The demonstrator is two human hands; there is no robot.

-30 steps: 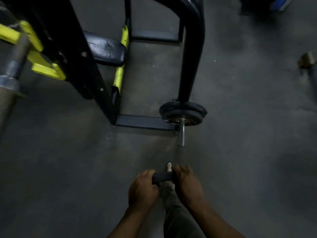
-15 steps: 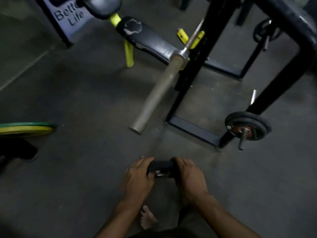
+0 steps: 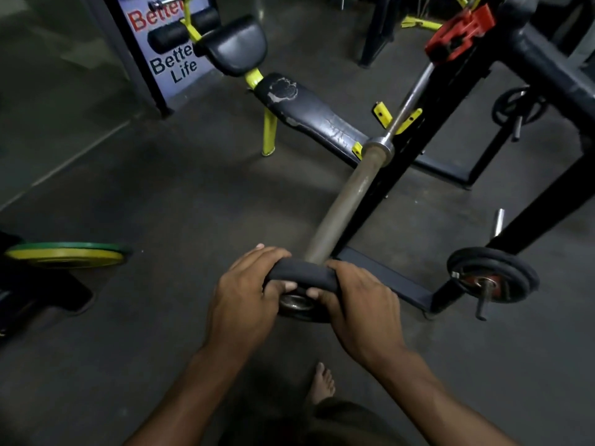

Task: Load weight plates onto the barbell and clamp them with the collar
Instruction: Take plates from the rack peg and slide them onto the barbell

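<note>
We grip black plate with left hand and right hand, at barbell sleeve tip. Bar axis slants toward far right, into rack. Open floor at left.

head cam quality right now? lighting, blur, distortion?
Head view: dim, shadowy floor, corners dark; wide-angle bend in the rack uprights; the small black plate in both hands and the barbell sleeve read sharp; soft glare on the bar collar; green-yellow plate slightly soft.

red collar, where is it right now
In the head view, the red collar sits top right, on the thin bar beside the black rack.
</note>
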